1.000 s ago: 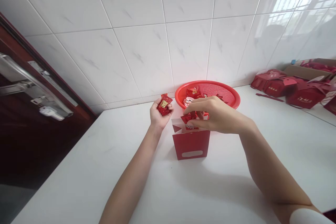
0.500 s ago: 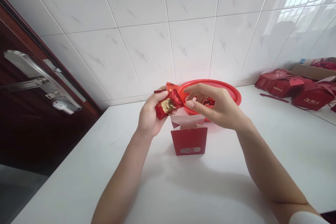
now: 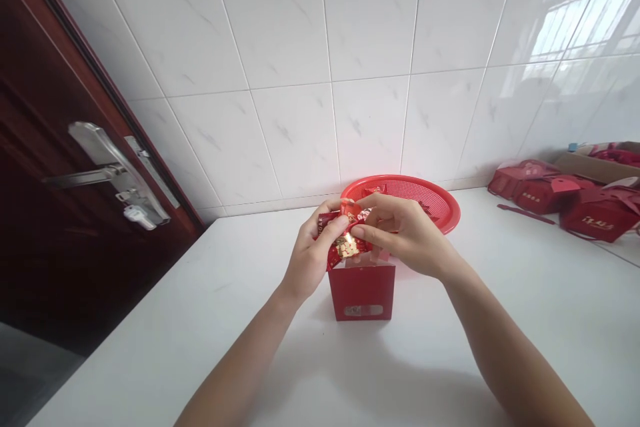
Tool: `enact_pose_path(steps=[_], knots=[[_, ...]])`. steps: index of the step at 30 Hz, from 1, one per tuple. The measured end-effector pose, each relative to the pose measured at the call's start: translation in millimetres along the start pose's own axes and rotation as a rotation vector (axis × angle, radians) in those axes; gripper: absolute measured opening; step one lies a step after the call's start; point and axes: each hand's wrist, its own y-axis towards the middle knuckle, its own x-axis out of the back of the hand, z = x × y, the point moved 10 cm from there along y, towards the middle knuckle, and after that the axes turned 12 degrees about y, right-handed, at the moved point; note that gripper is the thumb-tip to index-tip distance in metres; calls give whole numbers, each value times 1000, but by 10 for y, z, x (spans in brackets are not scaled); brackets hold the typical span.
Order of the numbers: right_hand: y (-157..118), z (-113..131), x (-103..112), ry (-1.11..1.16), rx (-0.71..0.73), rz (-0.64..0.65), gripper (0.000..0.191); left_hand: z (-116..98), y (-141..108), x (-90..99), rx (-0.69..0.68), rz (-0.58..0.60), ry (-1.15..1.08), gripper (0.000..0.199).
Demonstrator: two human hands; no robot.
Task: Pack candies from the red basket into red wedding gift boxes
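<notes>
Several shiny red and gold wrapped packets (image 3: 346,247) are gripped in my left hand (image 3: 314,250), just above the opening of a red paper box (image 3: 362,293). The box stands upright on the white table, with a small window low on its front. My right hand (image 3: 400,232) reaches in from the right, thumb and fingertips closed at the same packets over the box's rim. Behind my right hand lies a red mesh basket (image 3: 453,212) with more red wrapped packets in it, partly hidden.
Closed red boxes (image 3: 595,215) and a cardboard box (image 3: 583,165) with red things stand at the right on the white table (image 3: 240,280). A dark red strip (image 3: 525,213) lies near them. A brown door (image 3: 45,213) is at the left, a tiled wall behind.
My left hand has brought the packets right and down over the box's opening. My right hand has closed in from apart and now touches the packets. The view has tilted up slightly.
</notes>
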Motion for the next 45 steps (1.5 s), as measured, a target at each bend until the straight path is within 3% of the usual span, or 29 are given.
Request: enact_pose_path(steps=[4,9,15,19,23,30,39,45], knots=[[9,-74,-31,140,-62,20,33,-8,3,29,-45,-47,3,22],[-14,-45,4,194,-84,57,49,-70,12,84,-138,-106,188,22],[-110,226,388,-168,53,-93,17,-226,42,183,-187,-119,393,26],[-141,221,355,-354,18,-29,17,-270,56,207,-132,-24,491,24],[-122,95,172,-537,-53,66,19,-190,33,190,-14,126,629,19],[-114,60,-3,-640,-31,159,21,-94,-17,191,128,255,735,18],[-121,-30,-48,-760,-66,220,24,5,-84,76,136,398,1031,33],[-130,-69,-94,-825,-78,267,21,30,-65,85,144,397,1073,33]])
